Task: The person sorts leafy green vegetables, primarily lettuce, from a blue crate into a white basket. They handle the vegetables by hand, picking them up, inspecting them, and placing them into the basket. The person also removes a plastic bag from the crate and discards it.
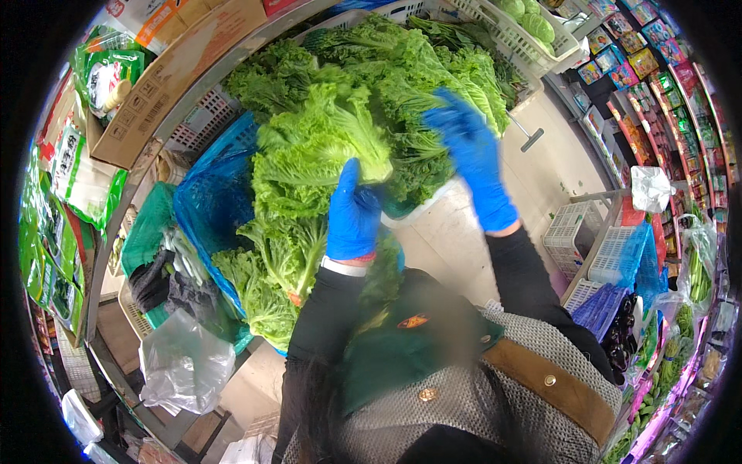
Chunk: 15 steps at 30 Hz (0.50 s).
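Observation:
My left hand [355, 214], in a blue glove, grips a head of leafy green lettuce [330, 139] near its pale stem end, with the thumb on top. Away to the right, my right hand [458, 130], also blue-gloved, is blurred over the right part of a heap of leafy greens [406, 75]; whether its fingers hold a leaf is unclear. More lettuce [275, 290] lies below and left of my left hand, beside a bin lined with a blue plastic bag [217, 180].
White plastic crates, one with cabbages [536, 29], stand at the back. At the left are a cardboard box [174, 75], a green mesh bag [151, 232] and a clear plastic bag [185, 362]. Stacked baskets [574, 229] and packaged-goods shelves stand at the right.

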### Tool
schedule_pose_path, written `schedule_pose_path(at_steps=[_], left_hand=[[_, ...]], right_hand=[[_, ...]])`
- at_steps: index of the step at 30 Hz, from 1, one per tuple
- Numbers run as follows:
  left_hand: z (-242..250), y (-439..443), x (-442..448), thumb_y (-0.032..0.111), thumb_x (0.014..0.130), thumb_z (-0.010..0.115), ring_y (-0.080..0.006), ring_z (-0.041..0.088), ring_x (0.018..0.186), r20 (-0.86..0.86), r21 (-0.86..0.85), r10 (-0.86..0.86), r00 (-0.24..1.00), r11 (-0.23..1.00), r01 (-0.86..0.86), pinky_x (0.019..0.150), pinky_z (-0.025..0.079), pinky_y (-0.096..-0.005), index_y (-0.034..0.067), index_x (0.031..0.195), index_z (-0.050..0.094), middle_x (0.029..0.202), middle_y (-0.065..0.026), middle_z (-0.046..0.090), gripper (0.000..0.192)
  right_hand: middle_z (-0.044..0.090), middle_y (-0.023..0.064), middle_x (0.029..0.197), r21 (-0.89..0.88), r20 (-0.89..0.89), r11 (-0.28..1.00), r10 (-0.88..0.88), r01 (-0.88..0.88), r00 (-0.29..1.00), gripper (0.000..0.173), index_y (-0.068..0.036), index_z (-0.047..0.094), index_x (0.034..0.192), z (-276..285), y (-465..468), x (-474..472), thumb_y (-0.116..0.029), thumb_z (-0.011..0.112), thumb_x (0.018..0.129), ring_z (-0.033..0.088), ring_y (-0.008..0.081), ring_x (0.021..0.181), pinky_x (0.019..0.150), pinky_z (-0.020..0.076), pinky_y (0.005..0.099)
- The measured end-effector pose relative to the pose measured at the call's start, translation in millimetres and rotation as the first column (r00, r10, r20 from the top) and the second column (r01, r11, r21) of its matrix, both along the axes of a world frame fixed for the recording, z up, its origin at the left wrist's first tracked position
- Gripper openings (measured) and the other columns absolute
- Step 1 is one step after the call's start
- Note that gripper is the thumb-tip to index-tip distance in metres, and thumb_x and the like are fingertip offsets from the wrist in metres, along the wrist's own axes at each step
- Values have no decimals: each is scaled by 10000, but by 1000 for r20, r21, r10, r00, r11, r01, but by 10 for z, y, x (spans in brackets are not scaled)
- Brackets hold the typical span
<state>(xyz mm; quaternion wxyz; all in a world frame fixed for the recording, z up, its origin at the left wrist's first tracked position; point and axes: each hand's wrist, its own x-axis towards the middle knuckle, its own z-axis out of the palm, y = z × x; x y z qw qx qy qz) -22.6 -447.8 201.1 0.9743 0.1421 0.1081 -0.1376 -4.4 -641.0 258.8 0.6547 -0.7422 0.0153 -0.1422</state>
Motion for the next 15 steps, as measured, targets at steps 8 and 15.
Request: schedule_pose_path(at_steps=[8, 15], left_hand=[[-132, -422, -67, 171, 973, 585, -303, 513, 1244, 25, -119, -154, 988, 981, 156, 1091, 407, -476, 35, 1377, 444, 1372, -166, 513, 449], [-54, -917, 219, 117, 973, 580, -252, 608, 1126, -38, -407, -321, 946, 870, 279, 930, 566, -373, 17, 1305, 504, 1256, -150, 590, 355]], right_hand=[[671, 147, 972, -731, -159, 662, -401, 165, 902, 634, -16, 623, 1245, -243, -876, 90, -479, 711, 820, 649, 251, 895, 832, 495, 340], [682, 151, 1071, -529, -247, 837, -308, 138, 919, 607, 33, 619, 1211, -372, -937, 211, -434, 700, 831, 651, 209, 949, 830, 497, 332]])
